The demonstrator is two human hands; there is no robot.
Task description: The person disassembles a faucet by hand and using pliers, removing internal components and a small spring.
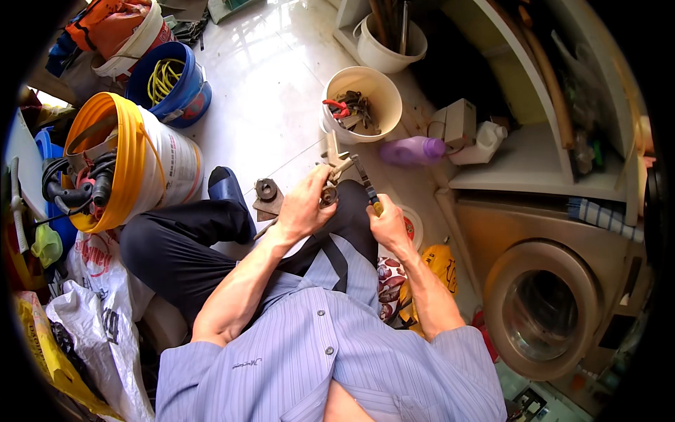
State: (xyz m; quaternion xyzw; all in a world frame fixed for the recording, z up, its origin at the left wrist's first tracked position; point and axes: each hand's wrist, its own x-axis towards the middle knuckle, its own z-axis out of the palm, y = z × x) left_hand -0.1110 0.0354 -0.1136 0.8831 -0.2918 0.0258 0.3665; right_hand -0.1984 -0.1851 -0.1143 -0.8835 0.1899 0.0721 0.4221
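The left hand (pixel 304 206) is closed around a brass fitting (pixel 336 163) above the knee; the right hand (pixel 386 224) grips a screwdriver (pixel 366 184) touching it, near the cream bucket (pixel 362 105)

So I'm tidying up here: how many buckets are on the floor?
5: the yellow-rimmed bucket at left, blue bucket and orange-filled bucket behind it, cream bucket of tools ahead, white bucket beyond. Clutter may hide more.

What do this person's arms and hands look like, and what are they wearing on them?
Both forearms are bare from the elbow down, and the left hand and right hand wear no gloves. No watch or ring shows. The sleeves of a pale blue pinstriped button shirt end at the elbows.
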